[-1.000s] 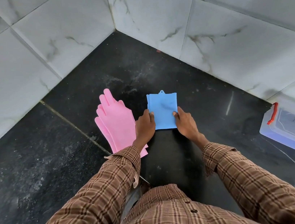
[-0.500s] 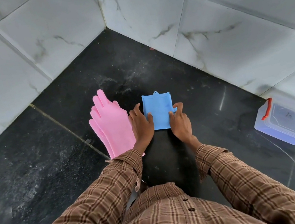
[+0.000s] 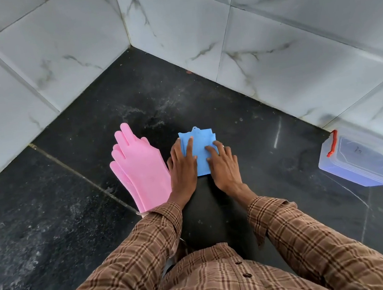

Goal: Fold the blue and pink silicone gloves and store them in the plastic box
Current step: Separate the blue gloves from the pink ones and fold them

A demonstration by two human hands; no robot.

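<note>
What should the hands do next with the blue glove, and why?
Probably lift the folded blue glove and carry it right to the plastic box. Both the left hand and right hand press flat on it, and it already looks like a neat folded square. The box's lid looks shut, so it may need opening first. The pink glove lies unfolded beside it.

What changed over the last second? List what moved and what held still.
Both hands slid forward from the near edge of the folded blue glove onto its top: the left hand and right hand now press it flat with fingers spread. Nothing was lifted or let go. The pink gloves remain unfolded beside it, and the plastic box sits closed to the right.
</note>
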